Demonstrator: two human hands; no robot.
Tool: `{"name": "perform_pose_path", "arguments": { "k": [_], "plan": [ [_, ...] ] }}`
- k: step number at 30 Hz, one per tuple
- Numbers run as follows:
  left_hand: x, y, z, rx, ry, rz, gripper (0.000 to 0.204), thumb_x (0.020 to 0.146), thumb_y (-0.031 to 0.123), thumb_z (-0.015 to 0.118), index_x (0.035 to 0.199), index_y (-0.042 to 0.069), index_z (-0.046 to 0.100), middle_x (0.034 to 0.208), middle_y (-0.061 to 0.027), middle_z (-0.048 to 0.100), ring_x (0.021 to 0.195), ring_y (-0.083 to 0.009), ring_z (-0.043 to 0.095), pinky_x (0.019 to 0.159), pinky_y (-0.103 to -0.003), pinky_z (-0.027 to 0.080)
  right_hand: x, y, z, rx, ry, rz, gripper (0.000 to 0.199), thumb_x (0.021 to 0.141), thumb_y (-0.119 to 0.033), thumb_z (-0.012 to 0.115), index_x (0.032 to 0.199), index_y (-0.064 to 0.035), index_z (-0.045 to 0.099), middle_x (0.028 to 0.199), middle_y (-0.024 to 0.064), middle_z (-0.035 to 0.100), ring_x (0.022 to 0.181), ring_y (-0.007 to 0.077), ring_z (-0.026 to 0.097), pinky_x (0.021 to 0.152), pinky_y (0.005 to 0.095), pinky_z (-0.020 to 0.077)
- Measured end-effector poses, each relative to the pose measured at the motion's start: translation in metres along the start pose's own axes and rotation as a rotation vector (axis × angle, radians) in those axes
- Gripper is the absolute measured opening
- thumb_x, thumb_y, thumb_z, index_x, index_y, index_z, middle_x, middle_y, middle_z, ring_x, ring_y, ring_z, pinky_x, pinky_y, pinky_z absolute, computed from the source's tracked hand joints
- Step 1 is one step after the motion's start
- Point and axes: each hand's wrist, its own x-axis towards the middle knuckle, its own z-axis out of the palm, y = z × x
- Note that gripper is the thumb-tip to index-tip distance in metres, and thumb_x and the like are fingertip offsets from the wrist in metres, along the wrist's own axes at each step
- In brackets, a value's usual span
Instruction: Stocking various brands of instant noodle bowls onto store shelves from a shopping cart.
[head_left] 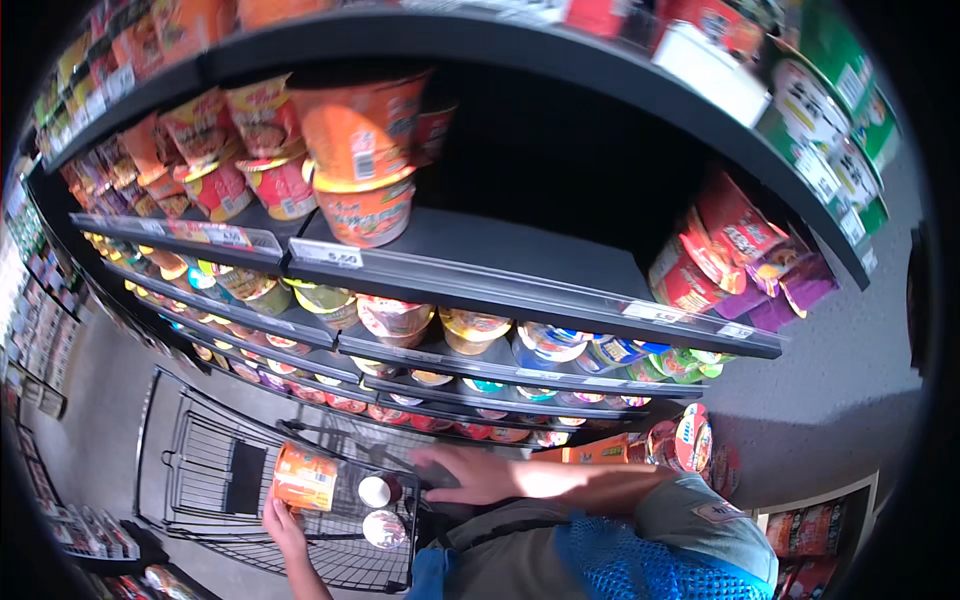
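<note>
My left hand [288, 530] is closed around the lower side of an orange instant-noodle cup [305, 477], which it holds over the shopping cart. My right hand [466, 474] is stretched out to the left near the handle end of the cart, slightly blurred, with its fingers apart and nothing seen in it. The black wire shopping cart [205, 535] stands below and to the left. Between my hands, at the cart's near end, are a white-topped container [375, 491] and a round item with a shiny silver top [384, 529].
A dark shelf unit [520, 245] curves across the view. Stacked orange noodle cups [362, 150] stand beside a bare shelf stretch, with red noodle cups [700, 260] farther right. Lower tiers hold several rows of bowls [395, 318]. Floor-level cups [680, 440] are near my right arm.
</note>
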Motion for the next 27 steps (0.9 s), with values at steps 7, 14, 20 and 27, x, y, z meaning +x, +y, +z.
{"name": "perform_pose_path", "arguments": {
  "k": [7,14,20,27],
  "plan": [
    [0.011,0.27,0.07,0.138,-0.338,0.957,0.022,0.101,0.017,0.055,0.113,0.004,0.067,0.123,-0.0186,0.066,0.126,-0.0406,0.056,0.11,-0.055,0.037,0.011,-0.105,-0.077,-0.066,0.182,-0.376,0.132,0.073,-0.062,0.081,0.155,0.0085,0.005,0.163,0.0285,0.013,0.149,0.0326,0.026,0.121,0.0407,0.0242],
    [0.015,0.404,0.166,-0.135,-0.426,1.236,0.044,0.074,0.002,0.079,0.116,0.01,0.07,0.136,-0.0203,0.059,0.134,-0.0453,0.048,0.111,-0.054,0.037,-0.015,-0.133,-0.165,0.175,0.753,-0.46,0.104,0.06,-0.021,0.098,0.137,-0.0102,0.029,0.134,0.014,0.049,0.127,0.024,0.049,0.108,0.0416,0.0436],
    [0.014,0.332,0.164,-0.371,-0.337,1.039,0.062,0.078,-0.001,0.074,0.136,0.001,0.052,0.144,-0.0206,0.046,0.134,-0.0363,0.046,0.113,-0.046,0.035,-0.001,-0.127,-0.251,0.157,1.034,-0.239,0.078,0.079,-0.024,0.087,0.136,-0.0025,0.038,0.126,0.0142,0.058,0.116,0.0198,0.058,0.1,0.035,0.0488],
    [0.036,0.098,0.107,-0.512,0.113,0.28,0.045,0.093,0.002,0.064,0.135,0.002,0.049,0.118,-0.0048,0.054,0.109,-0.0158,0.052,0.098,-0.03,0.043,0.078,-0.084,-0.349,0.06,1.11,-0.088,0.042,0.077,-0.023,0.086,0.109,-0.0017,0.069,0.107,0.0129,0.071,0.094,0.0205,0.069,0.086,0.0385,0.0566]
  ]
}}
